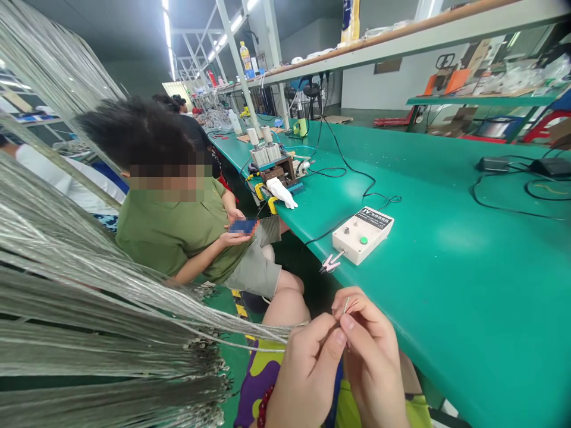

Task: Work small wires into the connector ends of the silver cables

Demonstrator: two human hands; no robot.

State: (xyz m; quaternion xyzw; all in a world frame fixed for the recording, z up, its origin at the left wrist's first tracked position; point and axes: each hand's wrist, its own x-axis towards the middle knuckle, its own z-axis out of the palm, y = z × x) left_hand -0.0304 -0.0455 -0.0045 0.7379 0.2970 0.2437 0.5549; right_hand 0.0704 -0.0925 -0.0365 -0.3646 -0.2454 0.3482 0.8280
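Observation:
Low in the head view, my left hand (310,359) is closed on a braided grey cable (272,349), thumb against fingertips. A red bead bracelet circles that wrist. Fingertips touching it, my right hand (372,348) pinches the stripped end of the cable, where a few thin wires (348,305) stick up, one pale and some reddish. The exact grip on the wires is hidden by the fingers. Several more such cables run in from the left, beneath or into my left hand. Beyond my hands, a white box (363,235) with a green button and a clip lies on the bench.
Hanging bundles of grey cables (111,285) fill the left side. A seated person (169,232) in a green shirt holds a phone (243,227). A clamping machine (272,160) with a white glove (282,193) stands on the green bench (464,297); black cords lie across it.

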